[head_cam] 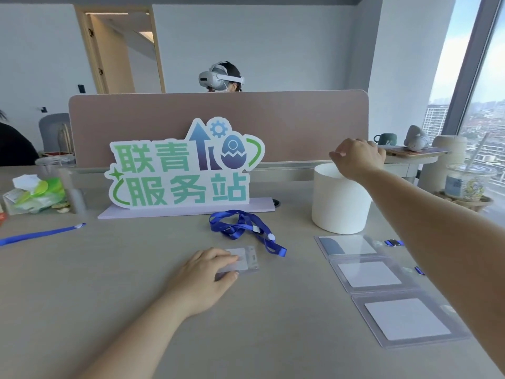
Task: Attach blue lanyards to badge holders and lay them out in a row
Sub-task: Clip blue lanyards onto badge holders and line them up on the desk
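Badge holder (240, 260) lies on the tabletop (109, 283), pressed flat under the left hand (203, 277), grip grasping its edge. Right hand (356, 157) reaches over the white bucket (338, 203), fingers curled, empty. Blue lanyard (246, 231) lies just beyond; three holders (382, 283) lie in a row at right.

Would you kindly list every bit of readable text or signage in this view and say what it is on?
"联青" on the top row of the cut-out standing sign at the back of the table.
"服务站" on the same sign's bottom row.
Label on the glass jar at right: too blurred to read.
Print on the green packet at left: too blurred to read.
Cards in the badge holders: blank.
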